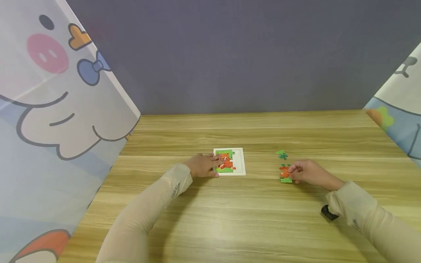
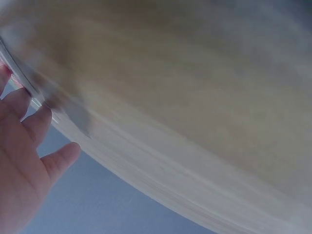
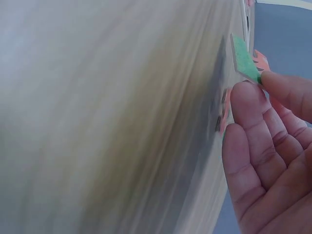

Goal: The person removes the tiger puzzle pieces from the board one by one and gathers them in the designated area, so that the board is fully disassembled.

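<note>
A white-framed tray puzzle (image 1: 244,162) lies on the table, with green and orange pieces filling its left and middle part. My left hand (image 1: 204,165) rests flat over its left side, fingers stretched across the pieces; in the left wrist view the left hand (image 2: 24,141) has spread fingers at the board's edge. Right of the board, my right hand (image 1: 304,171) pinches a green and orange puzzle piece (image 1: 284,174) between thumb and fingers. The right wrist view shows this puzzle piece (image 3: 243,58) tilted above the table. A green puzzle piece (image 1: 282,155) lies just beyond it.
The wood-grain table (image 1: 230,219) runs back to a grey panel (image 1: 236,58). Cartoon-printed cloths stand at the left (image 1: 49,120) and right sides. A small black object (image 1: 329,213) shows at the right wrist.
</note>
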`<action>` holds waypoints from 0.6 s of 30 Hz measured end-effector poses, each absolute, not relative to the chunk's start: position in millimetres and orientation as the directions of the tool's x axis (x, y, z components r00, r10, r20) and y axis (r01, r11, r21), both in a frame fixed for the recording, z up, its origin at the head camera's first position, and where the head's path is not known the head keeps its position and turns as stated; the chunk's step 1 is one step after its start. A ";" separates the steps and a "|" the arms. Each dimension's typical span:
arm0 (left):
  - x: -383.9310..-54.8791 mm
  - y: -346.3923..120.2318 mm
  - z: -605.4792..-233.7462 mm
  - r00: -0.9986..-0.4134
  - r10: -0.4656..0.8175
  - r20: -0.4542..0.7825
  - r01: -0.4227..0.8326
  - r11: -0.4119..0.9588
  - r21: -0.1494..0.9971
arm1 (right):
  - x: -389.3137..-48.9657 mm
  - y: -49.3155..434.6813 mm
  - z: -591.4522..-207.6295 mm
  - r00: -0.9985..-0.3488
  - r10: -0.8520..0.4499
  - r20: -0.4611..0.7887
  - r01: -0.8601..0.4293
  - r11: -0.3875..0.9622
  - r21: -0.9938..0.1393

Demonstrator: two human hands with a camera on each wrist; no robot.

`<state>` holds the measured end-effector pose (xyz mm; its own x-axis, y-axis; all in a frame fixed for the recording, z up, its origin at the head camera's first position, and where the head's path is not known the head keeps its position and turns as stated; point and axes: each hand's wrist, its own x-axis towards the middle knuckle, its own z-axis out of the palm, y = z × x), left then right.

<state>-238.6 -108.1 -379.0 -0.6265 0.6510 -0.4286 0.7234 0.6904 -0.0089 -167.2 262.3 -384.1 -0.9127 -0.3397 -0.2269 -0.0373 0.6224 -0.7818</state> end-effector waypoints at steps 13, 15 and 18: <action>-240.4 -107.9 -377.1 -0.625 0.646 -0.438 0.718 0.696 0.004 | -158.4 271.0 -378.5 -0.909 -0.265 -0.321 0.079 0.648 -0.757; -240.6 -107.7 -377.4 -0.627 0.643 -0.440 0.714 0.700 0.007 | -157.9 270.8 -376.4 -0.905 -0.247 -0.347 0.110 0.652 -0.750; -240.8 -107.4 -377.5 -0.623 0.646 -0.441 0.716 0.698 0.010 | -157.9 271.3 -374.8 -0.900 -0.227 -0.372 0.137 0.664 -0.735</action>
<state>-240.8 -107.4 -377.5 -0.6234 0.6456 -0.4412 0.7158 0.6982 0.0103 -157.9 271.3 -374.8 -0.8999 -0.2270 -0.3723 0.1368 0.6638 -0.7353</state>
